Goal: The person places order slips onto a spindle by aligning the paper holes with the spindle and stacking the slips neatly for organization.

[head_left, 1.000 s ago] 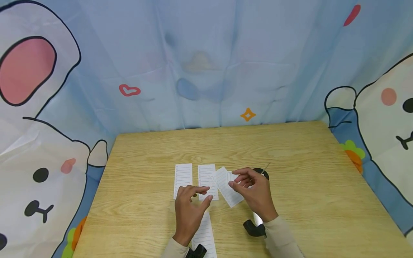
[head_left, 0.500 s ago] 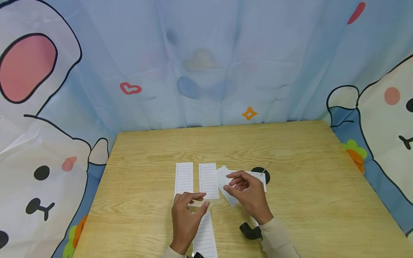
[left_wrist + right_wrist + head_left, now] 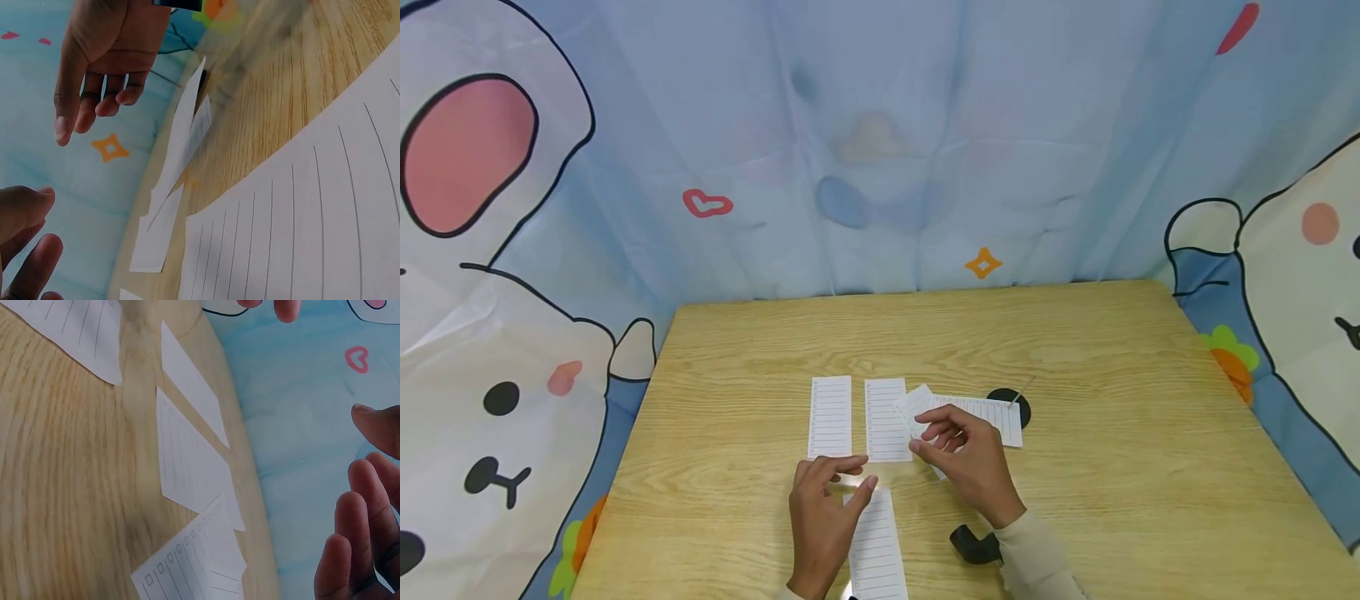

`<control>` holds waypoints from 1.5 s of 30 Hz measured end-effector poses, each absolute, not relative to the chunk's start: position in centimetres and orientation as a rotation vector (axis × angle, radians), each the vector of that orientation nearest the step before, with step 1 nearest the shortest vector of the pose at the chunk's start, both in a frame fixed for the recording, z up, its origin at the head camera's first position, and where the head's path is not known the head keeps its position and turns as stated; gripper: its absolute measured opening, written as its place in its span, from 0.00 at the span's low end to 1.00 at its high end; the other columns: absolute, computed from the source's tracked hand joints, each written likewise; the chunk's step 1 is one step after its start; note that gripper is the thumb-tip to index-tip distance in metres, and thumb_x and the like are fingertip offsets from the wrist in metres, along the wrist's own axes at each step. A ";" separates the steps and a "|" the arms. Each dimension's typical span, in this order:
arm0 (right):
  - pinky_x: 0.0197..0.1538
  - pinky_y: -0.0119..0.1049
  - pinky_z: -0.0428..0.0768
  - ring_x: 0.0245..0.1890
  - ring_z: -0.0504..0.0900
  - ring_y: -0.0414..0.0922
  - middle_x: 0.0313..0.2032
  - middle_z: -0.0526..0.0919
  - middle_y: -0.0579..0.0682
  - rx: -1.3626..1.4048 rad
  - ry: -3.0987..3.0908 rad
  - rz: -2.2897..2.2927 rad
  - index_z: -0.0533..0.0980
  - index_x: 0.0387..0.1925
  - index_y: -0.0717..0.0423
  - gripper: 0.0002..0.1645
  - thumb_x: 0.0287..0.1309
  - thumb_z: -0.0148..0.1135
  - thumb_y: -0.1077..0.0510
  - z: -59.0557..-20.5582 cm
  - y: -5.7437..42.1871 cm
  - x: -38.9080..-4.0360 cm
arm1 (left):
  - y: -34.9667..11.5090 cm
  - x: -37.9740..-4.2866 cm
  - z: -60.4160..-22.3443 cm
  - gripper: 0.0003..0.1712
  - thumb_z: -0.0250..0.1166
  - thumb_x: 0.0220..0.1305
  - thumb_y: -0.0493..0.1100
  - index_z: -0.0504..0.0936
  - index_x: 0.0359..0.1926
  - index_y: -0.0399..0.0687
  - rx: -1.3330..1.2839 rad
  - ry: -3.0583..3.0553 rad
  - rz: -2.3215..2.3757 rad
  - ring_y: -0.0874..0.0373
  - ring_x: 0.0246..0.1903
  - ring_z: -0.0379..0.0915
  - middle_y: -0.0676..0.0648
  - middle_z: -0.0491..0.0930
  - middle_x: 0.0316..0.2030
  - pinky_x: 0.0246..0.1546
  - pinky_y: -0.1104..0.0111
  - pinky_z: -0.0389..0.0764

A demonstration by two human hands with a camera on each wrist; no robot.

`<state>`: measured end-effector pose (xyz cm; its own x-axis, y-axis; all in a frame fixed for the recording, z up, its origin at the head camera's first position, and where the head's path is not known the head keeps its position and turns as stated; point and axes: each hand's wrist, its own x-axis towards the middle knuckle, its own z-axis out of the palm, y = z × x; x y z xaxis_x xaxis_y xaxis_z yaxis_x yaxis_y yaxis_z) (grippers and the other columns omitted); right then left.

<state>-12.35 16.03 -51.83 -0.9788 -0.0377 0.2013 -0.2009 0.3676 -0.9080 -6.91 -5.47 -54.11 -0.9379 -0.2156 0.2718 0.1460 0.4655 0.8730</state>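
Observation:
My left hand point(image 3: 826, 521) hovers over the near end of a lined paper slip point(image 3: 878, 550), thumb and forefinger apart with nothing between them. To its right, my right hand point(image 3: 966, 462) is above a tilted lined slip point(image 3: 917, 402) and partly hides it. The right thumb and fingers are bent and spaced, and the right wrist view shows no object in them. Behind the hands, two upright slips stand side by side, a left one point(image 3: 830, 417) and a middle one point(image 3: 887, 421). A sideways slip point(image 3: 981, 410) lies under the tilted one's right side.
A black disc point(image 3: 1025, 408) lies partly under the sideways slip's right end, with a thin stick point(image 3: 1022, 390) across it. The wooden tabletop point(image 3: 737, 467) ends at a blue cartoon curtain point(image 3: 880, 233). A black wrist strap piece point(image 3: 973, 546) sits by the right sleeve.
Both hands have drifted left and slightly nearer to me. More of the sideways slip and the black disc now shows beside the right hand. The slips have stayed put.

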 end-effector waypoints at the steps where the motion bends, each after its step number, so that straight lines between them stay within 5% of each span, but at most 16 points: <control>1: 0.36 0.30 0.82 0.29 0.82 0.38 0.31 0.87 0.44 0.222 -2.475 1.675 0.88 0.45 0.46 0.18 0.53 0.84 0.56 -51.9 15.9 -12.3 | -5.5 -6.8 -54.1 0.20 0.85 0.49 0.38 0.93 0.42 0.64 0.065 -2.379 -1.469 0.52 0.40 0.76 0.63 0.88 0.35 0.42 0.64 0.76; 8: 0.37 0.30 0.82 0.30 0.81 0.37 0.32 0.87 0.44 0.236 -2.516 1.686 0.88 0.45 0.51 0.18 0.51 0.84 0.58 -52.5 15.2 -12.1 | -5.7 -5.9 -54.8 0.22 0.86 0.46 0.38 0.93 0.41 0.66 0.079 -2.378 -1.432 0.61 0.39 0.73 0.65 0.87 0.34 0.41 0.66 0.75; 29: 0.38 0.30 0.79 0.32 0.81 0.41 0.35 0.90 0.45 0.278 -2.721 1.641 0.89 0.41 0.47 0.19 0.46 0.86 0.62 -55.0 13.7 -11.4 | -6.2 -3.9 -57.0 0.26 0.89 0.38 0.37 0.92 0.40 0.65 -0.047 -2.384 -1.322 0.59 0.36 0.72 0.62 0.87 0.32 0.42 0.73 0.71; 45: 0.36 0.28 0.76 0.30 0.76 0.35 0.34 0.86 0.38 0.416 -2.838 1.437 0.88 0.37 0.44 0.17 0.45 0.87 0.60 -56.0 12.4 -11.1 | -6.8 -3.4 -57.7 0.28 0.89 0.38 0.37 0.91 0.41 0.66 -0.029 -2.484 -1.346 0.63 0.37 0.71 0.64 0.86 0.33 0.43 0.71 0.73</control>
